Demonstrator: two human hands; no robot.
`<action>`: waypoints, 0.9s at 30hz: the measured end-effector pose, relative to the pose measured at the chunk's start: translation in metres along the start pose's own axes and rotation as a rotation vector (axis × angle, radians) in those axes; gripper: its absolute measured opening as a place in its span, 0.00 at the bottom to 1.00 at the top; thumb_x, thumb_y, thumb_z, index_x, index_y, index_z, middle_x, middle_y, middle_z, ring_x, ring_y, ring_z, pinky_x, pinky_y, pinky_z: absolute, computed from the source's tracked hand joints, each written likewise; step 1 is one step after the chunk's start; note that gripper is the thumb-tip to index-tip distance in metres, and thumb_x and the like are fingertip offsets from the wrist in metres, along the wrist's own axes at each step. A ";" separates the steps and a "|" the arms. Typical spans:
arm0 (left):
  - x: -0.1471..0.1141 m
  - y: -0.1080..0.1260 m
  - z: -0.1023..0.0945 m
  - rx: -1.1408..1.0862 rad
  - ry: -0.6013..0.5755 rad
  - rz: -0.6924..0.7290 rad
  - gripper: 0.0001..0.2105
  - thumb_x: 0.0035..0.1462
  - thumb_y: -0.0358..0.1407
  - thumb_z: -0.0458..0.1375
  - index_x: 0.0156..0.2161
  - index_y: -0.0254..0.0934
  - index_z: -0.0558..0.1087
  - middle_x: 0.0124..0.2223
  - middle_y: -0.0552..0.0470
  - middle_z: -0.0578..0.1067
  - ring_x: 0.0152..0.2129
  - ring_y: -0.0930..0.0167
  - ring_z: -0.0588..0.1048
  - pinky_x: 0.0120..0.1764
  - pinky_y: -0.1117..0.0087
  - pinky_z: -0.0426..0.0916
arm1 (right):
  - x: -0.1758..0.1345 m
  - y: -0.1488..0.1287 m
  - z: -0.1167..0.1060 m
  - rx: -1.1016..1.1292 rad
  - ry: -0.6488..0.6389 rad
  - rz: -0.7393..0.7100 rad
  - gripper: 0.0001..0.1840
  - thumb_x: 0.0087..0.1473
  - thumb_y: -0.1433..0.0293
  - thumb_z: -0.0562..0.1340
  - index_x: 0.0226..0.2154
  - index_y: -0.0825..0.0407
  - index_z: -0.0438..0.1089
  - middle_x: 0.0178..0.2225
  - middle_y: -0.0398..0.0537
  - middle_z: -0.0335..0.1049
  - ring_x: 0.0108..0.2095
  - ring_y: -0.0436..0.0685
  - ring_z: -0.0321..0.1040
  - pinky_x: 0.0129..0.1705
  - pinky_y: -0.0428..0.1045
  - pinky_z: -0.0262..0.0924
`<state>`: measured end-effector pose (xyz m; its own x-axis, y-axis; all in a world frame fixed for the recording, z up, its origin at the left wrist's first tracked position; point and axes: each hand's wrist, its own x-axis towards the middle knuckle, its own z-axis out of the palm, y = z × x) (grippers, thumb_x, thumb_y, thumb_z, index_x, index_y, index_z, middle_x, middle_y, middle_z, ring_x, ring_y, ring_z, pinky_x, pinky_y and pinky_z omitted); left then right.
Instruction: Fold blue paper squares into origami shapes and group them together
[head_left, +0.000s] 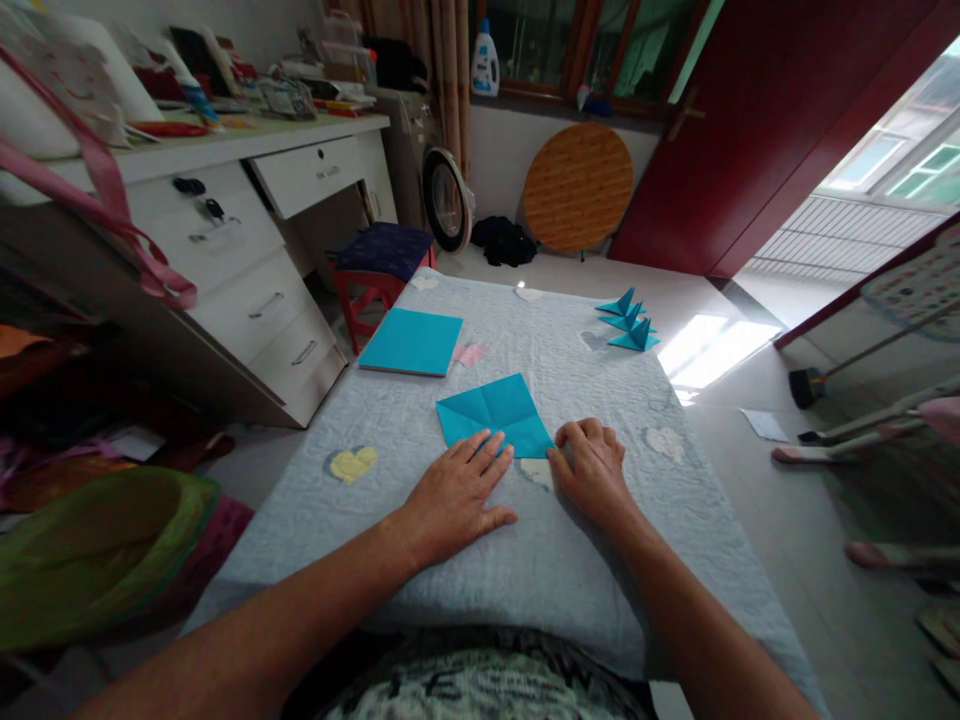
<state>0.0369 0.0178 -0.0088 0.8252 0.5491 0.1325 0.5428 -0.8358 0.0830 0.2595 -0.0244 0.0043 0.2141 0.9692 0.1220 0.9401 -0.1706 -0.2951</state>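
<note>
Blue paper (499, 410) lies at approx. mid-table, flat-ish, 4-cornered & lopsided. Long axis runs diag. from far-left corner to near-right corner; another corner pts to the far side, & the near edge runs roughly left-right. Material: thin, matte, w/ straight creases fanning out from abt the middle.

Left hand (454, 500): palm down, fingers slightly apart, tips on the paper's near edge, thumb out to the right on the cloth. Right hand (596, 470): fingers bent, thumb & index at the near-right corner; can't tell if they pinch it.

Table (570, 590) has a pale grey-blue cloth cover, crinkly/quilted texture, w/ heart-shaped patches, incl. a yellow heart (352, 465) on the left. Far left of the paper: square-ish paper stack (411, 342), same blue, smooth, w/ one pink patch (470, 354) just beside it. Far right: folded blue pcs (636, 337), spiky, sharp triangular pts, bunched close tog.

Past the table's far-left corner: red stool (367, 300) w/ dk. padded top. Farther, round wooden board (577, 190) w/ brown grain, leaning nr the wall, left of the dk. red door (720, 130)
</note>
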 end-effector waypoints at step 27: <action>0.001 0.003 -0.003 -0.008 0.023 -0.005 0.32 0.63 0.56 0.51 0.64 0.37 0.64 0.65 0.40 0.65 0.62 0.54 0.62 0.60 0.53 0.59 | -0.049 -0.029 0.002 0.107 -0.175 -0.472 0.33 0.60 0.75 0.51 0.67 0.60 0.51 0.68 0.61 0.51 0.69 0.62 0.47 0.68 0.63 0.46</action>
<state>0.0387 0.0162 -0.0053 0.8189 0.5528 0.1544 0.5452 -0.8333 0.0916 0.2209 -0.0664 0.0046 -0.2834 0.9529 0.1081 0.8891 0.3033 -0.3426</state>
